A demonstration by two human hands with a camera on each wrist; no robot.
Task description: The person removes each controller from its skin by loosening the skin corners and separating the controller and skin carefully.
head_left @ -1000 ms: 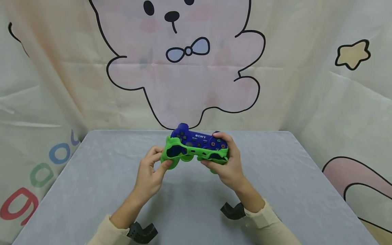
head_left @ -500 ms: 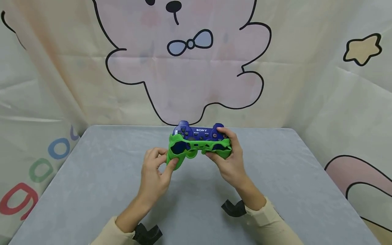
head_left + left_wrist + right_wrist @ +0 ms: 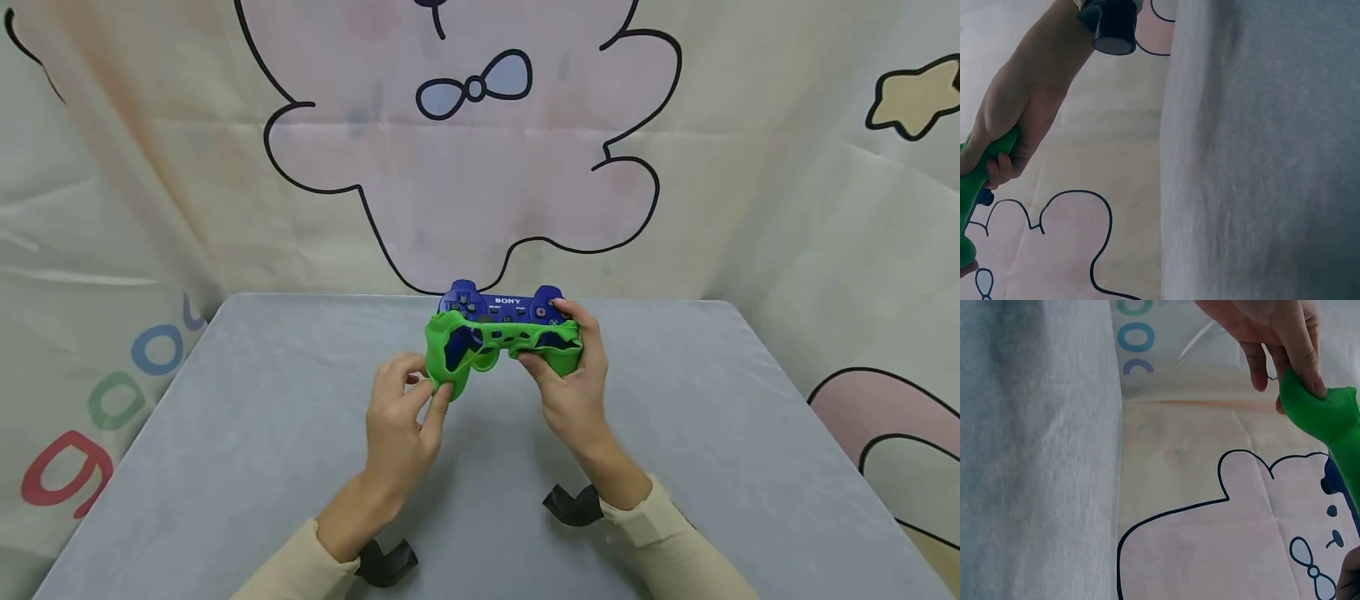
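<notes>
A blue game controller [image 3: 508, 308] marked SONY is held up over the table, partly inside a bright green stretchy cover [image 3: 442, 337]. Its top, with the buttons, stands bare above the cover's edge, and blue shows through the cover's holes. My left hand [image 3: 405, 417] pinches the tip of the cover's left grip between thumb and fingers; in the right wrist view this pinched green end [image 3: 1310, 412] looks stretched. My right hand [image 3: 573, 392] grips the right side, thumb on the cover and forefinger over the controller's top right. The left wrist view shows these right fingers curled round the green grip [image 3: 1000, 150].
A grey cloth-covered table [image 3: 300, 358] lies beneath both hands. Behind it hangs a curtain [image 3: 465, 183] printed with a bear and a bow tie. Dark wrist-mounted pieces [image 3: 386, 562] stick out at both cuffs.
The left hand has slid toward the lower tip of the cover's left grip. The controller sits more level and further up and right in view; the head view has tilted down slightly.
</notes>
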